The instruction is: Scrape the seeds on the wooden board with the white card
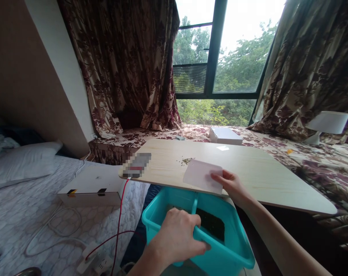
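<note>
Our right hand (pixel 231 183) pinched the sheet (pixel 201 174) beside the crumbs (pixel 186 161) — edge best kept low — our left hand (pixel 177 232) gripping the bin (pixel 219 255).

Slim bare forearms (pixel 277 232), bare left hand (pixel 178 234) and right hand (pixel 229 183), finer detail blurred.

- home, bedroom by the look of it
- bed at left: white quilted bedspread (pixel 15 207), plump white pillow (pixel 30 163)
- dark-framed glass window (pixel 237 65), leafy trees outside
- heavy maroon-and-beige floral fabric curtains (pixel 124 57), matching floral cloth on the wide sill (pixel 191 131)
- small white-shaded lamp (pixel 329 122) on that sill, right side
</note>
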Demonstrator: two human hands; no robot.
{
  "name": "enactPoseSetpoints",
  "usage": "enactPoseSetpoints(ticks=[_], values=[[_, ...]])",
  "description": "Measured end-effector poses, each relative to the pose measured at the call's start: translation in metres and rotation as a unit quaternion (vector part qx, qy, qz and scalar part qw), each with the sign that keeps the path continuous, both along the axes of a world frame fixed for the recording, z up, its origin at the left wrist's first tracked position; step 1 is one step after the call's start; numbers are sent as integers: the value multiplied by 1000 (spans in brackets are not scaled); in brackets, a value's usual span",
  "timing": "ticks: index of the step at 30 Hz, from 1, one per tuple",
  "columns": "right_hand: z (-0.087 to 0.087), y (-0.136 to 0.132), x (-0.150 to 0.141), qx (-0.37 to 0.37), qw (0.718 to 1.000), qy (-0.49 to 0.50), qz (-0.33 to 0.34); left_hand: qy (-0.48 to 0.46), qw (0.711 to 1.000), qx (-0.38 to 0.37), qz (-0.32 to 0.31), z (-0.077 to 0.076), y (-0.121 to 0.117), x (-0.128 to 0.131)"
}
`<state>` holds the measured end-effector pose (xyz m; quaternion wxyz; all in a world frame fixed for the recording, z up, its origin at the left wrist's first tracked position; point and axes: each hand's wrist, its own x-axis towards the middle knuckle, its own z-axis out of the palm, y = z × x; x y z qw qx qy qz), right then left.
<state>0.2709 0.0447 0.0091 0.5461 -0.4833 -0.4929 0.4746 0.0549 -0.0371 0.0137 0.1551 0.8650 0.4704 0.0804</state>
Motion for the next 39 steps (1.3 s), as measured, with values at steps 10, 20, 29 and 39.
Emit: enactPoseSetpoints(ticks=[10, 20, 29, 39], values=[[-9, 14, 20, 33, 995, -53, -82, -6, 1000, -19, -2, 1, 0, -3], [-2, 40, 9, 59, 990, -59, -117, -3, 1000, -14, 5, -2, 2, -5], [6, 38, 7, 66, 990, -72, -98, 10, 999, -28, 21, 3, -1, -5], [12, 38, 1, 52, 994, -68, -68, -23, 999, -9, 34, -1, 4, -12]])
